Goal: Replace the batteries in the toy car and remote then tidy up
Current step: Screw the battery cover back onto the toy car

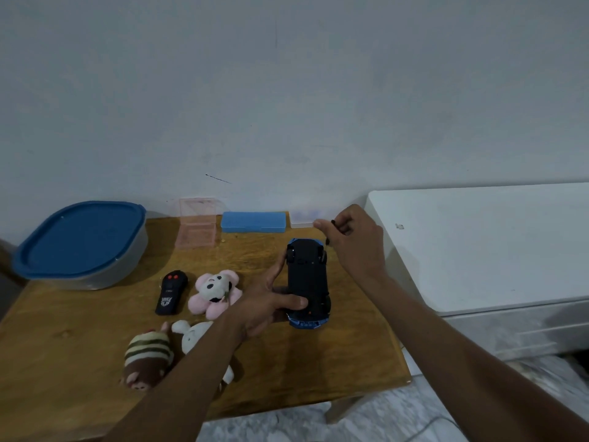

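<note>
Left hand [271, 301] grips the upturned toy car [307, 282]; right hand [353, 237], beyond it, pinches a small dark tool [334, 223]

A person's left hand [271, 301] grips a blue toy car [307, 282] turned belly-up above a wooden table [334, 371], thumb across its dark underside. The right hand [353, 237], raised just beyond the car's far end, pinches a small dark object [333, 222], possibly a screwdriver or cover, too small to identify. A black remote [170, 292] lies beside a pink plush flower [214, 292]; two more soft toys sit nearer. A blue-lidded container [79, 244], clear pink box [196, 226] and blue case [253, 222] line the wall.
</note>
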`<state>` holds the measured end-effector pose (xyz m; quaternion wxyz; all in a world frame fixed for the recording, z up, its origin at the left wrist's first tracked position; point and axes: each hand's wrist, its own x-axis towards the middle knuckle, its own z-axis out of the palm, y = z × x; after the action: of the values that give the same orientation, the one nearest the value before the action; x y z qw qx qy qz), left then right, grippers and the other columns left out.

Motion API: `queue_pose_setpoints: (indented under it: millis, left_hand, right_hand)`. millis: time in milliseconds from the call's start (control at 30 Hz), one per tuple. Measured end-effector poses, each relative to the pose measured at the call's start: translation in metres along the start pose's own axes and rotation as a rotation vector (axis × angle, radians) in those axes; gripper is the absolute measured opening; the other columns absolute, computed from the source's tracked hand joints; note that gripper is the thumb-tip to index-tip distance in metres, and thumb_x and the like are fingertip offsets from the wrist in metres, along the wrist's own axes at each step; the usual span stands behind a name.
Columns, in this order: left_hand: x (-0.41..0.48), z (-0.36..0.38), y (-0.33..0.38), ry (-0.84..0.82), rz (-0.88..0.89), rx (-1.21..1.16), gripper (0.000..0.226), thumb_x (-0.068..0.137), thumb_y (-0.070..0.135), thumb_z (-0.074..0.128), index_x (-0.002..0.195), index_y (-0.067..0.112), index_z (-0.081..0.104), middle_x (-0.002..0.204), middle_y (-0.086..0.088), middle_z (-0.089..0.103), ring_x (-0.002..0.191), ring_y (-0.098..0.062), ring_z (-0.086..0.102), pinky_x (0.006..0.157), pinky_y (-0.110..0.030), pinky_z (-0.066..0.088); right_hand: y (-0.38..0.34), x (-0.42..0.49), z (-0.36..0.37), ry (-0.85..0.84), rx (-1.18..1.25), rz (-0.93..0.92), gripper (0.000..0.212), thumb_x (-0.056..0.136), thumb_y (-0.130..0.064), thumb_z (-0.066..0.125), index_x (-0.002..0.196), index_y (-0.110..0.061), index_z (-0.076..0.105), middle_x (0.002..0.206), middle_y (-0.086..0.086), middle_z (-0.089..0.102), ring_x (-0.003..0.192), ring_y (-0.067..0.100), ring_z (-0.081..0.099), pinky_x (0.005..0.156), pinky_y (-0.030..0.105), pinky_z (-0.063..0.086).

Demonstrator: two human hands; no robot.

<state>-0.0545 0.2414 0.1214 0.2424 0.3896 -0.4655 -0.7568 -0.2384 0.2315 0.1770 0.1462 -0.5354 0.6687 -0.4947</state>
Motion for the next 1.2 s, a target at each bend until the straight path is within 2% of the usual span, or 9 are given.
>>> queue_pose_setpoints:
  millis: [267, 400, 500, 600, 700, 833, 900, 1033, 1200]
  left_hand:
    - [0.002, 0.006, -0.010, 0.022, -0.014, -0.026, 0.102, 0.080, -0.015, 0.065, 0.144, 0.051, 0.022, 0.119, -0.016, 0.068, 0.111, -0.032, 0.065, 0.086, -0.047, 0.055]
    - [0.003, 0.010, -0.017, 0.016, -0.046, -0.055, 0.102, 0.079, -0.016, 0.065, 0.142, 0.054, 0.024, 0.122, -0.013, 0.067, 0.112, -0.030, 0.065, 0.084, -0.046, 0.056]
    - [0.003, 0.015, -0.023, 0.015, -0.052, -0.064, 0.102, 0.078, -0.018, 0.064, 0.140, 0.054, 0.026, 0.125, -0.010, 0.066, 0.116, -0.031, 0.062, 0.094, -0.053, 0.051]
    - [0.006, 0.019, -0.033, 0.026, -0.084, -0.085, 0.105, 0.077, -0.020, 0.063, 0.145, 0.051, 0.023, 0.127, -0.010, 0.065, 0.118, -0.032, 0.060, 0.100, -0.057, 0.045]
    - [0.007, 0.022, -0.042, 0.066, -0.139, -0.104, 0.104, 0.076, -0.021, 0.062, 0.143, 0.049, 0.026, 0.119, -0.011, 0.069, 0.113, -0.031, 0.063, 0.096, -0.052, 0.050]
    - [0.005, 0.023, -0.052, 0.124, -0.176, -0.047, 0.076, 0.071, -0.009, 0.074, 0.133, 0.027, 0.049, 0.114, -0.010, 0.071, 0.106, -0.031, 0.067, 0.083, -0.045, 0.056]
    - [0.004, 0.023, -0.055, 0.197, -0.187, -0.095, 0.072, 0.060, 0.001, 0.080, 0.125, 0.023, 0.055, 0.115, -0.012, 0.069, 0.104, -0.034, 0.066, 0.085, -0.050, 0.055]
    - [0.000, 0.025, -0.054, 0.183, -0.177, -0.357, 0.059, 0.061, 0.001, 0.064, 0.118, 0.011, 0.057, 0.110, -0.016, 0.066, 0.093, -0.034, 0.066, 0.074, -0.045, 0.056]
    - [-0.002, 0.026, -0.052, 0.173, -0.155, -0.401, 0.048, 0.065, 0.003, 0.056, 0.112, 0.006, 0.062, 0.111, -0.015, 0.066, 0.101, -0.033, 0.063, 0.090, -0.047, 0.051]
  right_hand:
    - [0.022, -0.006, -0.013, -0.084, 0.027, 0.162, 0.023, 0.094, -0.038, 0.057, 0.092, -0.016, 0.061, 0.069, -0.001, 0.067, 0.052, 0.009, 0.064, 0.054, 0.026, 0.050]
    - [0.040, -0.014, -0.016, -0.116, -0.047, 0.219, 0.026, 0.098, -0.036, 0.049, 0.090, -0.013, 0.060, 0.074, 0.001, 0.067, 0.067, 0.014, 0.063, 0.063, 0.027, 0.047]
    - [0.053, -0.019, -0.018, -0.120, -0.068, 0.257, 0.027, 0.099, -0.032, 0.046, 0.089, -0.010, 0.058, 0.080, 0.006, 0.065, 0.077, 0.021, 0.061, 0.063, 0.026, 0.042]
    - [0.061, -0.023, -0.021, -0.130, -0.063, 0.271, 0.025, 0.100, -0.031, 0.045, 0.089, -0.012, 0.057, 0.082, 0.005, 0.065, 0.079, 0.020, 0.061, 0.062, 0.025, 0.041]
    - [0.067, -0.027, -0.024, -0.154, -0.070, 0.269, 0.022, 0.099, -0.034, 0.047, 0.088, -0.016, 0.055, 0.083, 0.003, 0.064, 0.080, 0.018, 0.060, 0.063, 0.024, 0.040]
    - [0.076, -0.032, -0.028, -0.191, -0.069, 0.296, 0.019, 0.098, -0.034, 0.049, 0.086, -0.019, 0.054, 0.084, 0.002, 0.064, 0.080, 0.017, 0.060, 0.064, 0.026, 0.040]
    - [0.079, -0.034, -0.029, -0.198, -0.070, 0.298, 0.017, 0.097, -0.034, 0.050, 0.086, -0.021, 0.054, 0.085, 0.000, 0.063, 0.081, 0.016, 0.060, 0.067, 0.026, 0.040]
    - [0.083, -0.033, -0.030, -0.221, -0.114, 0.272, 0.016, 0.098, -0.033, 0.050, 0.089, -0.020, 0.055, 0.086, -0.004, 0.060, 0.082, 0.013, 0.059, 0.071, 0.023, 0.039]
    - [0.084, -0.027, -0.027, -0.244, -0.110, 0.251, 0.022, 0.096, -0.036, 0.052, 0.092, -0.015, 0.058, 0.085, 0.001, 0.064, 0.079, 0.016, 0.062, 0.063, 0.025, 0.042]
